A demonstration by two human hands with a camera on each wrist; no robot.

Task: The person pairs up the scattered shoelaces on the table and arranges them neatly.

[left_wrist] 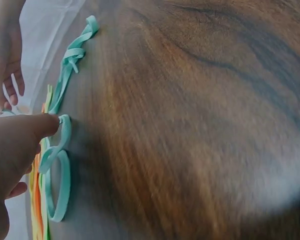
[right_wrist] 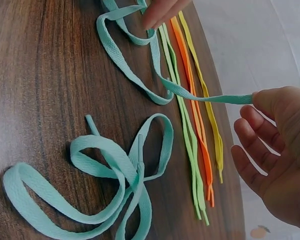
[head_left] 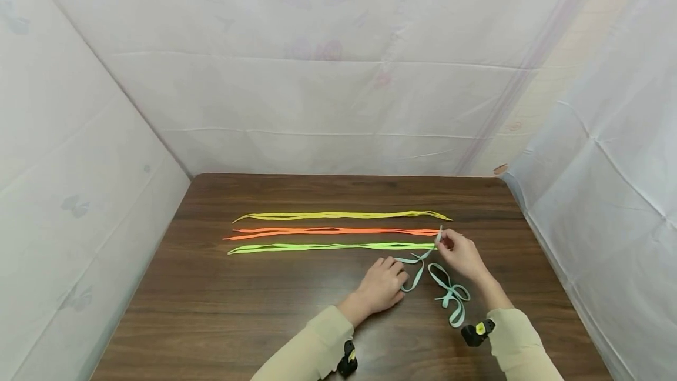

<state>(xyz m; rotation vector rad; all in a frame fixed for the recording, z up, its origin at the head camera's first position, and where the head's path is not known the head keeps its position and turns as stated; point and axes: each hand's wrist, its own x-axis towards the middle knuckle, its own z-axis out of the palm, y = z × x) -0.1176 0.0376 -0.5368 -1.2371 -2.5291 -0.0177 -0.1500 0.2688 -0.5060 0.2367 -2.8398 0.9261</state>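
Note:
My right hand (head_left: 461,253) pinches one end of a flat teal shoelace (right_wrist: 215,99) between thumb and forefinger, its other fingers loosely bent. From there the lace runs taut across the laid-out laces, then falls into loops on the table. At those loops, my left hand (head_left: 381,284) holds the same lace low over the wood, thumb tip against it in the left wrist view. A second teal shoelace (right_wrist: 50,191) lies in a loose, looped heap nearer the body, below the right hand, with its stiff tips showing.
Three pairs of laces stretch straight across the dark wooden table (head_left: 238,310): yellow laces (head_left: 338,214) farthest back, orange laces (head_left: 338,230) in the middle, lime green laces (head_left: 338,246) nearest. White sheeting (head_left: 317,104) hangs behind the table and along both sides.

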